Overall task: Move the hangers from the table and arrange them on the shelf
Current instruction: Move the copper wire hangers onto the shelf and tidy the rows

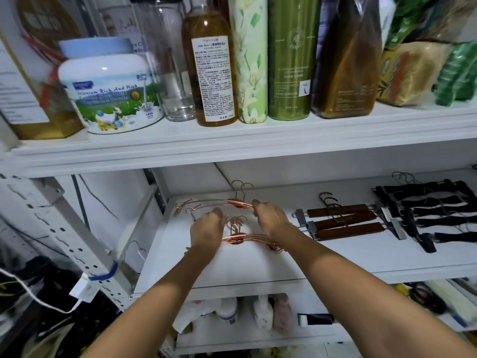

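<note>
Two rose-gold wire hangers (216, 202) lie at the back of the white middle shelf (258, 267), hooks toward the wall. My right hand (271, 215) pinches their right end. My left hand (209, 226) hovers with curled fingers just in front of their left half; whether it grips the wire is hidden. A stack of several more rose-gold hangers (247, 240) lies nearer me, between my wrists. To the right lie three wooden clip hangers (346, 222) and several black velvet hangers (428, 210).
The shelf above (232, 143) is packed with bottles, a white tub (108, 86) and bags, and overhangs the work area. A perforated metal upright (64, 228) stands at left. Small bottles (258, 311) sit on the shelf below.
</note>
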A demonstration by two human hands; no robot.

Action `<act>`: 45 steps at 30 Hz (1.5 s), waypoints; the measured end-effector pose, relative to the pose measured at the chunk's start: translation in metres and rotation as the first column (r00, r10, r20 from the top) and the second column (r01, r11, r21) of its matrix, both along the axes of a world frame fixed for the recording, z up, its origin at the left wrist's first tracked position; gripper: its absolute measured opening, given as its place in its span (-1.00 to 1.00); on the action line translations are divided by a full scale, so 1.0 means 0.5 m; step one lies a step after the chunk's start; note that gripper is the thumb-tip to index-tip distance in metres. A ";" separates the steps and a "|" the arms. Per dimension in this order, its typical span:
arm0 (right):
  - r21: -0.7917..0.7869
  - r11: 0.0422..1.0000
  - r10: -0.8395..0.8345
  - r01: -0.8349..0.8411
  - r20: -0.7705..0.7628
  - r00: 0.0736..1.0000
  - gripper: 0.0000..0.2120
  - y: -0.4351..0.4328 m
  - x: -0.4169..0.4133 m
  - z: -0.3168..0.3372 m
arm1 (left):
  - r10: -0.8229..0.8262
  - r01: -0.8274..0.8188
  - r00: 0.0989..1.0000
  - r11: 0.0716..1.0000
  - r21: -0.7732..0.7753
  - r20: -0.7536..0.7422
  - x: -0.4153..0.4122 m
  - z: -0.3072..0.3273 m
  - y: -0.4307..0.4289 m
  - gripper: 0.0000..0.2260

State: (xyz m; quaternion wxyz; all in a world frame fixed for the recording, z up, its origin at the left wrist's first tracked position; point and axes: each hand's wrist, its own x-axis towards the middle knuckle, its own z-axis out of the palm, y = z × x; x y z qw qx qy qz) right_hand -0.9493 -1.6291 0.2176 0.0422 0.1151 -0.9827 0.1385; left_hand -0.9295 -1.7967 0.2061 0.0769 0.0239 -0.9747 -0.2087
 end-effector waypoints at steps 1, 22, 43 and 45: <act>0.016 1.000 -0.002 0.002 0.002 1.000 -0.81 0.004 0.000 -0.002 | -0.126 0.090 0.985 0.957 -0.277 -0.116 0.006 0.003 -0.009 -0.76; 0.155 0.979 0.136 -0.131 -0.023 0.990 -0.70 -0.011 0.020 -0.037 | -0.341 0.279 0.936 0.584 -0.762 0.082 -0.034 -0.026 -0.038 -0.55; 0.287 0.957 0.055 -0.041 -0.041 0.998 -0.76 -0.033 -0.068 -0.189 | -0.382 0.362 0.921 0.777 -0.515 0.072 -0.119 -0.164 -0.047 -0.60; 0.274 0.962 0.023 -0.013 -0.033 0.999 -0.79 -0.031 -0.074 -0.194 | -0.395 0.365 0.917 0.768 -0.526 0.060 -0.125 -0.165 -0.042 -0.63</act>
